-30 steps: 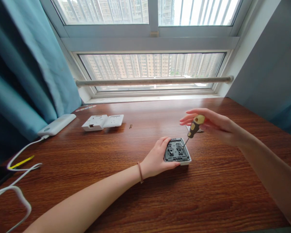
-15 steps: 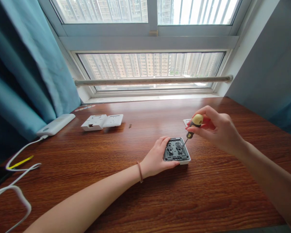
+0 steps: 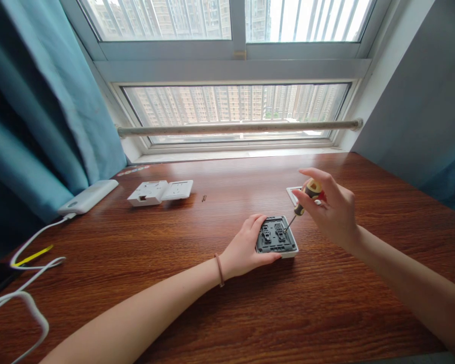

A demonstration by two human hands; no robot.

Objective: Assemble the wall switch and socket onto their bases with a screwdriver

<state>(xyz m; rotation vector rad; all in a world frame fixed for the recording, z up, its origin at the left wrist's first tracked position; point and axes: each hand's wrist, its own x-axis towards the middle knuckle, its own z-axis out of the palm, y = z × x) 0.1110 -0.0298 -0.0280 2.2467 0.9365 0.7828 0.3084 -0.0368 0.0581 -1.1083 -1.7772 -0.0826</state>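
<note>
My left hand (image 3: pixel 246 244) grips the left side of a wall switch (image 3: pixel 275 242) with a grey face and a white box beneath, its thumb along the near edge. My right hand (image 3: pixel 331 207) holds a small screwdriver (image 3: pixel 311 189) with a yellow and black handle; the thumb and forefinger are parted, and the handle rests against the hand. Tilted, the screwdriver has its tip at the right part of the switch's grey face. Behind my right hand lies a white frame (image 3: pixel 293 192), partly hidden.
Two small screws (image 3: pixel 203 198) lie on the wooden table (image 3: pixel 174 232). Left of them is a white box (image 3: pixel 147 193) with a white plate (image 3: pixel 178 189) against it. A white power bank (image 3: pixel 89 196) with a white cable (image 3: pixel 38 237) sits by the blue curtain (image 3: pixel 79 126).
My right thumb and forefinger have spread apart on the screwdriver handle, and the hand has shifted slightly right. My left hand and the wall switch stay in place.
</note>
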